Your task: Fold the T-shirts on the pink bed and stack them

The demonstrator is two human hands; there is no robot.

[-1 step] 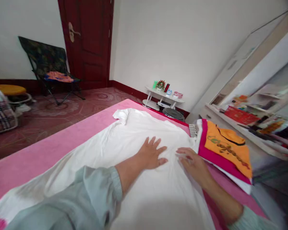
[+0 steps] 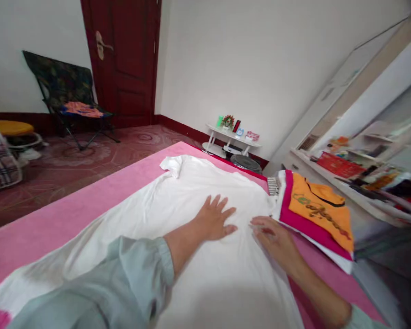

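A white T-shirt [image 2: 205, 183] lies spread out over a pink bed cover [image 2: 99, 197], its short sleeve toward the far edge. My left hand [image 2: 214, 220] rests palm down on the middle of the shirt, fingers spread. To the right of it, my right hand [image 2: 274, 237] is bent over the shirt near its right side. Its thumb and fingers come together on a small ridge of the white cloth; the exact grip is partly hidden.
Folded clothes [image 2: 317, 214], an orange top uppermost, are stacked right of the shirt. Beyond the bed are a small white shelf [image 2: 233, 133], a folding chair [image 2: 75, 91] and a dark red door [image 2: 130, 59]. A cluttered counter [image 2: 356, 183] runs along the right.
The view has shifted slightly, so the room and the folded stack sit a little further left. Both hands stay in practically the same places on the shirt.
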